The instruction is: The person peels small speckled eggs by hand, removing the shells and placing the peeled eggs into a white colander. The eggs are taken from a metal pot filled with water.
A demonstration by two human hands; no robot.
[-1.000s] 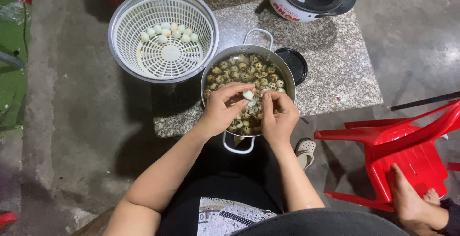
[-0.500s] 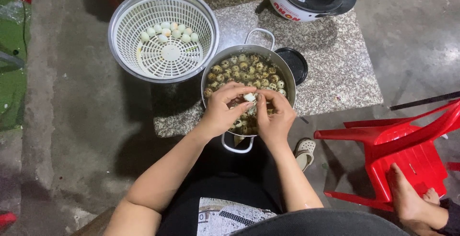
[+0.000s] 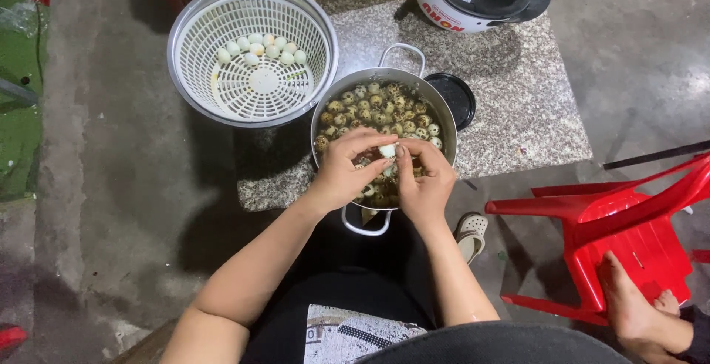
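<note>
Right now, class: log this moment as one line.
left hand, right hand: pinching small egg | over pot | peeled eggs in colander

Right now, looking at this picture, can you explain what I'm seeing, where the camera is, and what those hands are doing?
There is no machine here: the camera sits on a person's head and looks down at their own two bare hands. The left hand and the right hand meet over a metal pot full of speckled quail eggs, and together they pinch one small egg, mostly white. The pot stands on a granite slab on the ground. Beside it is a white colander basket with a few peeled white eggs. A black lid lies behind the pot, and a red plastic chair stands to the right, with another person's foot on it.
</note>
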